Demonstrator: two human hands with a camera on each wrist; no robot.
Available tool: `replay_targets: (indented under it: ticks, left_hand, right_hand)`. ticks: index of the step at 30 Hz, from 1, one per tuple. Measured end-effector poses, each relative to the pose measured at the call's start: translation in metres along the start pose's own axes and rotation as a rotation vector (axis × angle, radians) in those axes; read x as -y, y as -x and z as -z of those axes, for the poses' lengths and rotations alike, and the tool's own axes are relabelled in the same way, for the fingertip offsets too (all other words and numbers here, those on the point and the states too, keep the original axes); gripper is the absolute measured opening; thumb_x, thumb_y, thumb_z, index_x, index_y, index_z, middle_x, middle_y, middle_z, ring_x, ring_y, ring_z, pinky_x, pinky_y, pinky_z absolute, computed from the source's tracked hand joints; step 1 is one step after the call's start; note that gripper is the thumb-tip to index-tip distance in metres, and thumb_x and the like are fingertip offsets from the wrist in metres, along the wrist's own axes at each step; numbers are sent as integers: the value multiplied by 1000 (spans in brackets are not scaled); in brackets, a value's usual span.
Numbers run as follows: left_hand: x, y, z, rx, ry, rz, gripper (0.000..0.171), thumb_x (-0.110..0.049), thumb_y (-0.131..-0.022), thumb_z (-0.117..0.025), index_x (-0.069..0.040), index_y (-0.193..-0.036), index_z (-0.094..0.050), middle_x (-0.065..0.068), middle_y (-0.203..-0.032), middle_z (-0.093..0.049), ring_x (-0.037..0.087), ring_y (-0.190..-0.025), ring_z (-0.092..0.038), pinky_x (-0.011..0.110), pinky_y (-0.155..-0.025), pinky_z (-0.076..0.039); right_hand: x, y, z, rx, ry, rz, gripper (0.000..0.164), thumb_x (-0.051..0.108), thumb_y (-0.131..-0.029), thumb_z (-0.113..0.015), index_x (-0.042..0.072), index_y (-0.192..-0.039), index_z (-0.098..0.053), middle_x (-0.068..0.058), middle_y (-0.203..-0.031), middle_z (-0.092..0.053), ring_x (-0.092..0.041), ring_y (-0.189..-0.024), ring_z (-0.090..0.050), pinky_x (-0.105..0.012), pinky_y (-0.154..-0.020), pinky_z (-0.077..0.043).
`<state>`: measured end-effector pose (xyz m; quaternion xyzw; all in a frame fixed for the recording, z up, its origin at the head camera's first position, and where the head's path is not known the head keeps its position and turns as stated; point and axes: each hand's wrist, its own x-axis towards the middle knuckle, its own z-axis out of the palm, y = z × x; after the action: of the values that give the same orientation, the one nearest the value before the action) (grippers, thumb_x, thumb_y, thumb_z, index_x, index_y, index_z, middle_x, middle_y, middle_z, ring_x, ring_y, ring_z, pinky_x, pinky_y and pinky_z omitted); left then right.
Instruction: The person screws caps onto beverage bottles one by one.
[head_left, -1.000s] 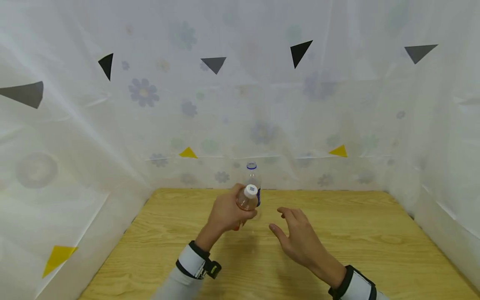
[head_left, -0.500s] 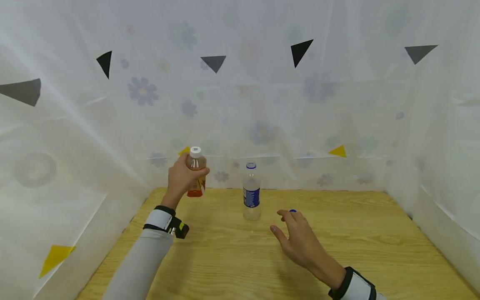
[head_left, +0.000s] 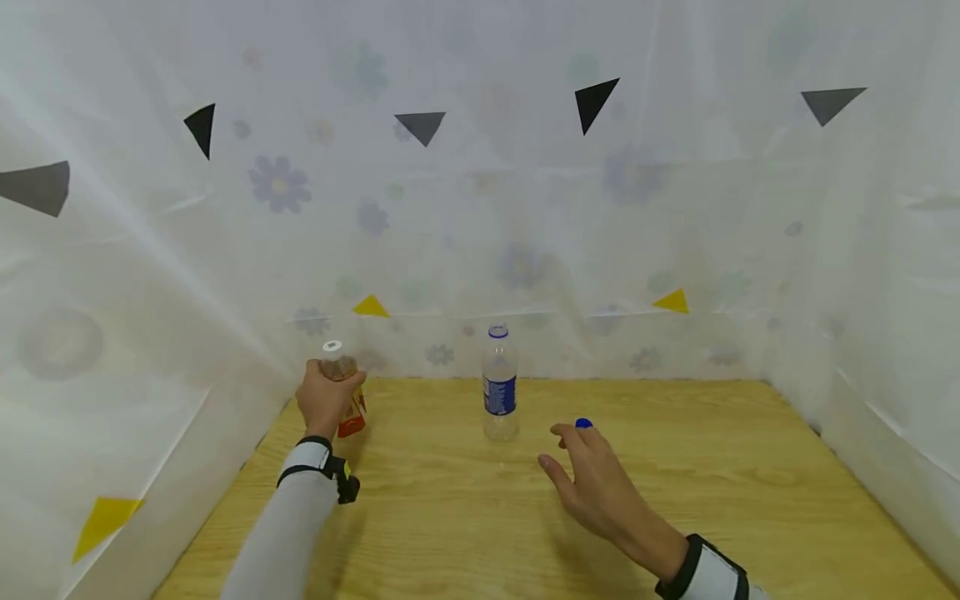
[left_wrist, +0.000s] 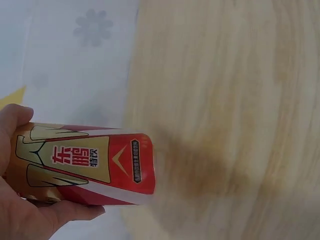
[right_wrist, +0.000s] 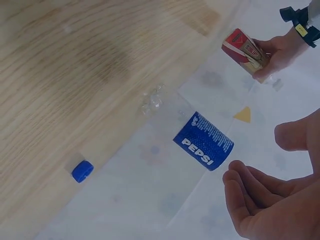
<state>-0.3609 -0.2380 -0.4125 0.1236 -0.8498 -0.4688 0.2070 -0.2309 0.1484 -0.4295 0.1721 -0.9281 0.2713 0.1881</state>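
Note:
At the table's far left, my left hand (head_left: 322, 398) grips a drink bottle (head_left: 352, 419) with a white cap and a gold-and-red label. Fingers and thumb wrap its upper part, and it leans slightly; in the left wrist view its label (left_wrist: 82, 162) shows large red characters. A clear Pepsi bottle (head_left: 500, 398) with a blue label stands upright and capless mid-table, looking empty. My right hand (head_left: 603, 496) hovers to its right, fingers relaxed and holding nothing. Just beyond those fingertips lies a blue bottle cap (right_wrist: 82, 171), partly hidden by the hand in the head view.
The wood-grain table (head_left: 450, 517) is walled by white flower-printed sheeting (head_left: 480, 208) at the back and both sides. Black, grey and yellow triangles are stuck on the sheeting. A yellow triangle (head_left: 371, 307) sits low on the back wall behind the left hand.
My left hand has carried the drink bottle from in front of the Pepsi bottle to the far left, then lowered it toward the table. The right hand has stayed nearly still.

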Motion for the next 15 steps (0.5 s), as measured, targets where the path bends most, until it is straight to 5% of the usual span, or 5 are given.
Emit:
replay_targets:
  ticks: [6, 11, 15]
  left_hand:
    - [16, -4, 7, 199, -16, 74, 81, -34, -92, -74, 2, -151, -32, 31, -145, -44, 50, -133, -42, 62, -106, -40]
    - [16, -12, 13, 396, -11, 36, 80, -36, -92, -74, 0, -151, -33, 28, -146, -46, 47, -131, -48, 59, -102, -44]
    - [16, -16, 18, 490, 30, 23, 77, -33, -94, -73, 0, -151, -31, 27, -146, -46, 45, -131, -48, 57, -101, -45]
  right_hand:
    - [1, 0, 0, 12, 6, 10, 39, 24, -97, -69, 2, -129, -61, -9, -108, -65, -23, -99, -61, -41, -80, -52]
    - [2, 3, 4, 13, 4, 3, 38, 24, -98, -68, 3, -129, -61, -10, -108, -64, -24, -99, -62, -43, -80, -52]
    - [3, 3, 5, 24, -3, -9, 38, 25, -99, -67, 4, -129, -61, -9, -108, -64, -25, -99, -62, -43, -80, -52]
